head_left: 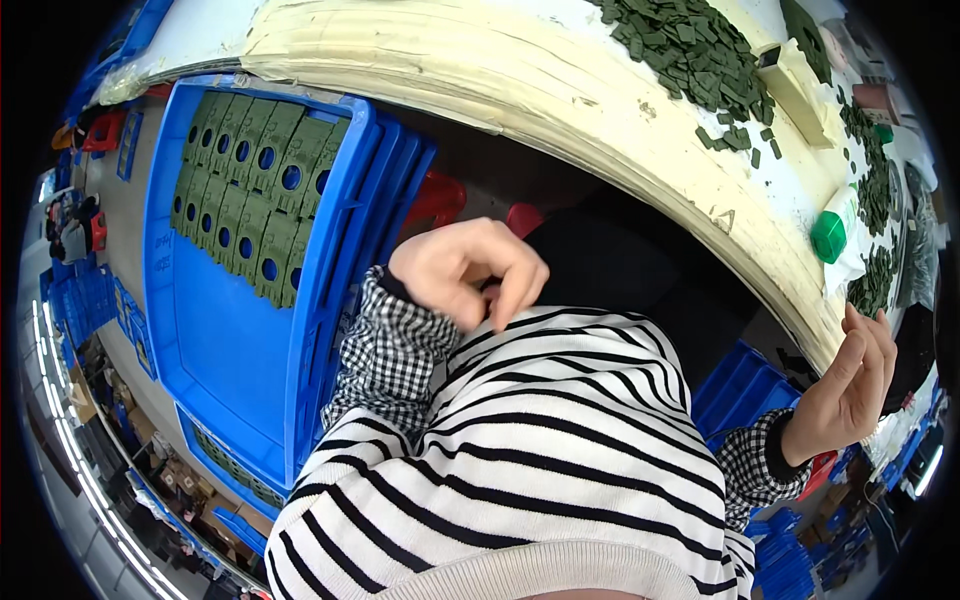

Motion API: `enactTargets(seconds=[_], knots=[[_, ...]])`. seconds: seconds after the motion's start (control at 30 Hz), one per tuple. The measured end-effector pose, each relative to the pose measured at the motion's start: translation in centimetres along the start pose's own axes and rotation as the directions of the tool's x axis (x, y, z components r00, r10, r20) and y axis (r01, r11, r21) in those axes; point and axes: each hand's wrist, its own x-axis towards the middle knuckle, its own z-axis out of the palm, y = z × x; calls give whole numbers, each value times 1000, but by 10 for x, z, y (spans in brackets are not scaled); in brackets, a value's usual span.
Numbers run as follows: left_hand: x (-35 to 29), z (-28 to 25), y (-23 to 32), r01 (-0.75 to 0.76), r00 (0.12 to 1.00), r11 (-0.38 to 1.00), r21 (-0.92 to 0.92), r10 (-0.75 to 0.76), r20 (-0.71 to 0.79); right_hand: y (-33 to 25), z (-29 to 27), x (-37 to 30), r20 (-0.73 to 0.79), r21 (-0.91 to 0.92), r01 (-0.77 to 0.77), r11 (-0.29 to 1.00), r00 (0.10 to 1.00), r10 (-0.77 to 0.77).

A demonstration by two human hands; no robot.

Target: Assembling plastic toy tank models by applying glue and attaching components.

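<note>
Presumably the green plates (232, 210) are packed side by side in two rows for good order in my blue crate (225, 330), which seems stacked on others to bring it within reach. My left hand (468, 272) is to the right of that crate, apart from the plates, its fingers curled in narrow; blur hides whether they grip anything. My right hand (845, 385), fingers loosely bent, is just beside the small green pieces (876, 280) on the table (400, 60); I cannot tell if it holds one.
</note>
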Motion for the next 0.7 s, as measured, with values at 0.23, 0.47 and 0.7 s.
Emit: enactTargets(seconds=[0.23, 0.47, 0.7], knots=[[-119, -48, -195, 689, 192, 708, -158, -388, -901, 0, 6, -1, -18, 19, -22, 1000, 1000, 22], [-139, -24, -216, 560, 467, 779, -282, -578, -669, -2, 3, -3, 11, 2, 34, 999, 999, -34], [-129, -46, -196, 718, 202, 607, -340, -649, -733, 3, -23, -9, -152, -4, 61, 998, 986, -61]])
